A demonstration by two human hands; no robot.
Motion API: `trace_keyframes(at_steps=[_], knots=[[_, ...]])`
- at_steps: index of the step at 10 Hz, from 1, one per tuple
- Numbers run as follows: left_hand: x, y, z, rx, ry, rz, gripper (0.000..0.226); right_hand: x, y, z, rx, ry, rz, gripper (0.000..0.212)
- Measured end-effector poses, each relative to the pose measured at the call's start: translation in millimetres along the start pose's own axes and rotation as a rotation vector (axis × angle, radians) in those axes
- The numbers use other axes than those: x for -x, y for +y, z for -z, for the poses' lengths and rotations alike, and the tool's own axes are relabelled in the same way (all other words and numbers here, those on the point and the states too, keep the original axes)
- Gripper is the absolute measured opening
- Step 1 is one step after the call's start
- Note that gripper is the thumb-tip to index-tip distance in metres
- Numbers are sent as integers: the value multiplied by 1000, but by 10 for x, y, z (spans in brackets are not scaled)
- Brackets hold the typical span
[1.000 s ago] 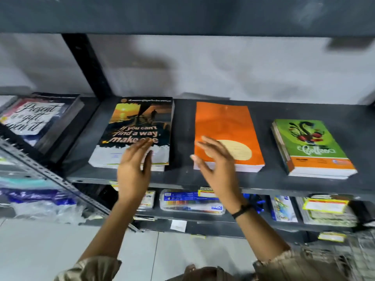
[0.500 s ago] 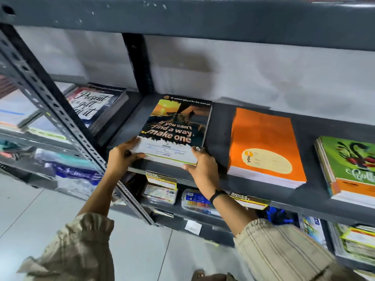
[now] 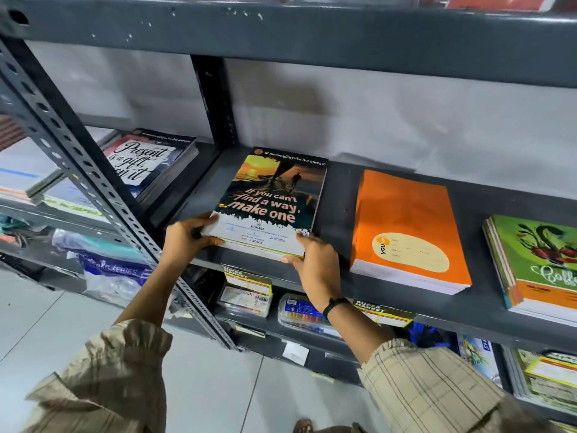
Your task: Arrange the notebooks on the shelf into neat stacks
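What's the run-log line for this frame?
phase: squaring stack | left hand: grip on sunset notebook stack left corner | right hand: grip on right corner | orange stack: untouched

Both hands, left (image 3: 184, 240) and right (image 3: 317, 264), on sunset notebook stack (image 3: 268, 204).

Three notebook stacks (image 3: 406, 226), two hands (image 3: 315, 264).

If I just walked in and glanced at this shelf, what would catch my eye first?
Probably the bright orange notebook stack in the middle of the grey shelf. Just left of it, the left hand and right hand grip the near corners of a sunset-cover notebook stack reading "If you can't find a way, make one". At the far right edge sits a green flowered stack.
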State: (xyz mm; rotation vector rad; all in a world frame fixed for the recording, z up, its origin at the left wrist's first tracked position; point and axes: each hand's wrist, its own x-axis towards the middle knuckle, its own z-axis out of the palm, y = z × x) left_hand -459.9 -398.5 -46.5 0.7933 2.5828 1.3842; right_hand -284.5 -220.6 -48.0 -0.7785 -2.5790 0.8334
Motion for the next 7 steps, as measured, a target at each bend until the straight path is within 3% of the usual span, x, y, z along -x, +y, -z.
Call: trace_keyframes(at_steps=[2, 4, 5, 6, 7], knots=[[-4, -36, -6, 29, 1, 28, 54, -2, 18, -16, 27, 18, 15, 57], [-4, 7, 20, -150, -39, -11, 59, 25, 33, 67, -42, -16, 4, 63], [118, 165, -51, -395, 17, -91, 63, 112, 85, 198, -131, -75, 12, 71], [403, 480, -302, -505, 230, -276, 46, 283, 200, 343, -229, -23, 82, 61], [680, 836, -679, -488, 299, -447, 39, 449, 323, 553, -301, 41, 100, 52]])
